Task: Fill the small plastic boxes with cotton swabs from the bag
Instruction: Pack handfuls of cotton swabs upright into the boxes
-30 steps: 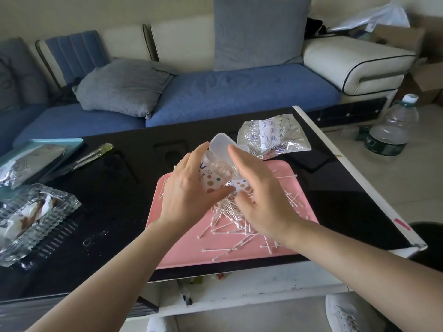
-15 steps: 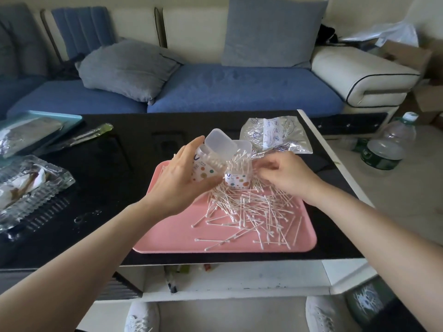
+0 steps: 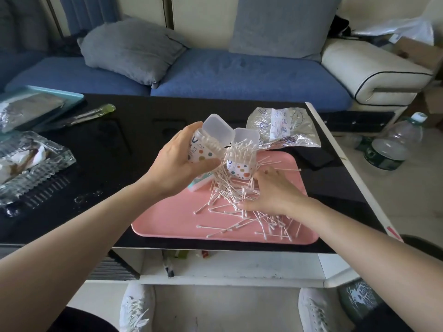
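Hands first: the left hand (image 3: 178,164) is curled round a tilted box (image 3: 203,152), with the thumb on the near side and the fingers over the far side. It's a small clear plastic box with rounded corners and coloured dots on the label. The frosted flip lid hangs open and white tips are packed at the mouth.

The right hand (image 3: 271,190) lies flat with loose fingers spread over the swabs (image 3: 230,202), and it isn't gripping anything that can be made out. The swabs are thin white sticks with fluffy tips. They're heaped between the hands and scattered toward the near right corner, way too many to count.

Just beyond that hand stands an upright box (image 3: 242,166) of the same dotted type. Its lid is flipped up and swabs bristle out of the top every which way. Under the left hand a flat teal-edged pack (image 3: 200,184) pokes out, but it's hard to tell what it is.

All of that sits on a tray (image 3: 167,224), which is smooth pink plastic, rectangular with rounded corners. Just behind its far edge is the bag (image 3: 282,130), crinkly and shiny with a white printed panel. It lies flattish on the glossy black table (image 3: 119,149). Far left on the table is a ribbed glass dish (image 3: 48,164).

Count: two boxes, one bag, one tray, one dish. Beyond the table there's a blue sofa (image 3: 239,73) with two grey cushions (image 3: 129,49), and one plastic bottle (image 3: 393,144) stands on the floor at the right.
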